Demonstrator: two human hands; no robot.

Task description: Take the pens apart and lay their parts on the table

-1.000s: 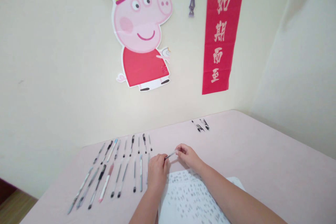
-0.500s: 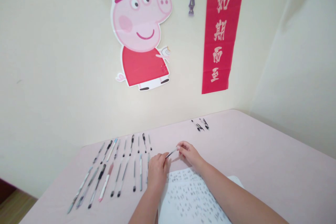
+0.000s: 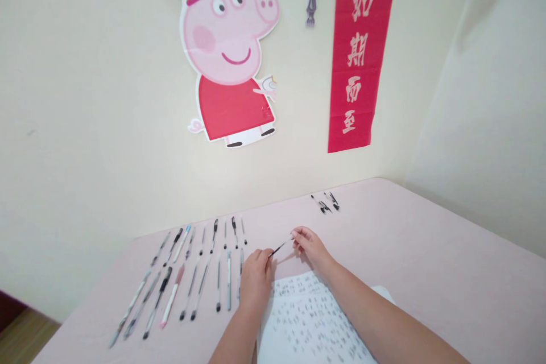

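A slim pen (image 3: pixel 282 245) slants between my two hands, dark toward the left and pale toward the right. My left hand (image 3: pixel 256 273) is closed on its lower, dark end, just above the top left of a sheet of handwritten paper (image 3: pixel 307 313). The fingertips of my right hand (image 3: pixel 313 249) pinch the upper, pale end. Both hands hide the pen's ends, so I cannot tell whether it is one piece or a barrel with a refill coming out.
Several pens (image 3: pixel 170 296) and thin refills lie in two rows on the pink tabletop (image 3: pixel 426 273) at left. A few short black pen parts (image 3: pixel 326 203) lie at the back. Behind stands a wall with a pig cutout (image 3: pixel 234 105) and red banner (image 3: pixel 352 85).
My right hand has moved slightly up and to the right, and a longer stretch of the pen shows between the hands. The left hand has stayed in place.
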